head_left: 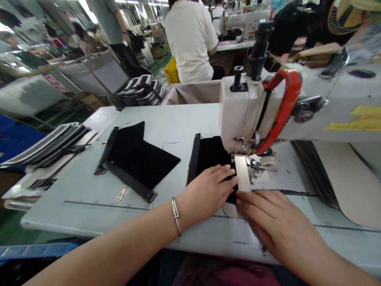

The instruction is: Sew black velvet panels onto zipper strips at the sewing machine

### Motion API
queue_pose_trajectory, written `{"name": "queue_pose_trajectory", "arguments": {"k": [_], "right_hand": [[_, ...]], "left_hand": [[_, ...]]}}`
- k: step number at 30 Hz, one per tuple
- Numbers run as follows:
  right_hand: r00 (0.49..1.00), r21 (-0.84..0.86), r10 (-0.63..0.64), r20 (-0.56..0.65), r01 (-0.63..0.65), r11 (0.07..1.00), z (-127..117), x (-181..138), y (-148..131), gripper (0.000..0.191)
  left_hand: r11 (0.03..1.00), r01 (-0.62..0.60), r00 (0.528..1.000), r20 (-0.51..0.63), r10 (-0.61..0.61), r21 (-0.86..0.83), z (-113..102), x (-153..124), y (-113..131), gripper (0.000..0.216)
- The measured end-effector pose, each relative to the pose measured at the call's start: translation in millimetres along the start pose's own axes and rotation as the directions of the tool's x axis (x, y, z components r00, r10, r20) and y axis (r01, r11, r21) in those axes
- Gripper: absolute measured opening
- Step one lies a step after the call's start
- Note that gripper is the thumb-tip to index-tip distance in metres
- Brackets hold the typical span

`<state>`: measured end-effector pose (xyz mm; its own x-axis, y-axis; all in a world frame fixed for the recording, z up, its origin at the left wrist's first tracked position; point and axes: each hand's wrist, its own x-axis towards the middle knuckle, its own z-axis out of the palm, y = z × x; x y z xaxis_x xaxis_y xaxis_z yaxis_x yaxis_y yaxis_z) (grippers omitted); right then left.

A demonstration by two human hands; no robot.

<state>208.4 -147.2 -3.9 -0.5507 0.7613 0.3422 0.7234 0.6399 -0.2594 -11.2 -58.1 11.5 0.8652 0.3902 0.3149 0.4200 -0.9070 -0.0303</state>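
Note:
A black fabric piece with a dark tube-like edge on its left lies under the needle area of a white sewing machine. Along its right side runs a cream strip, which passes beneath the presser foot. My left hand, with a ring and a silver bangle, rests flat on the black fabric, fingers stretched toward the strip. At the strip's near end, my right hand has its fingertips together on the edge of the piece; its thumb is mostly hidden.
Two black pieces with tube-like edges lie left on the white table, beside a gold clasp. Stacked panels stand right of the machine, more panels at far left. A person in white sits ahead.

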Motion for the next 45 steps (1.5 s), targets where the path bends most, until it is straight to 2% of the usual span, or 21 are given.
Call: {"name": "queue_pose_trajectory", "arguments": {"k": [5,10,12,14,17,24,35,45], "right_hand": [[1.000,-0.031,-0.023,-0.011,0.022,0.999,0.3,8.8,8.5,0.030],[0.999,-0.038,0.021,-0.029,-0.022,0.999,1.4,10.6,12.7,0.030],[0.998,-0.017,0.031,-0.054,-0.032,0.999,2.7,8.6,13.9,0.028],[0.996,0.001,0.032,-0.088,-0.032,0.999,3.7,6.6,14.9,0.024],[0.994,-0.001,0.032,-0.104,-0.032,0.999,4.2,5.5,15.5,0.022],[0.998,-0.046,0.020,-0.062,-0.023,0.999,3.5,6.1,14.7,0.034],[0.997,-0.119,-0.005,-0.074,-0.004,0.993,-1.7,13.7,16.5,0.028],[0.999,-0.093,0.018,-0.030,-0.021,0.995,-0.8,22.3,25.9,0.030]], "left_hand": [[0.999,0.023,1.000,-0.009,-0.024,-0.030,3.7,3.9,-7.3,0.028],[0.956,0.111,0.991,-0.046,-0.128,-0.271,2.3,-2.8,-8.8,0.024],[0.942,0.089,0.989,-0.087,-0.124,-0.323,1.5,-6.2,-7.2,0.017],[0.953,0.036,0.990,-0.118,-0.074,-0.302,1.5,-8.0,-5.9,0.019],[0.974,-0.008,0.995,-0.102,-0.016,-0.228,2.6,-8.1,-5.7,0.022],[0.986,-0.083,0.996,-0.049,0.077,-0.143,2.1,-9.1,-4.7,0.028],[0.990,-0.112,0.993,-0.040,0.109,-0.083,0.1,-5.5,-12.2,0.027],[0.992,-0.129,0.992,-0.005,0.129,-0.001,5.8,7.5,-21.2,0.019]]}}
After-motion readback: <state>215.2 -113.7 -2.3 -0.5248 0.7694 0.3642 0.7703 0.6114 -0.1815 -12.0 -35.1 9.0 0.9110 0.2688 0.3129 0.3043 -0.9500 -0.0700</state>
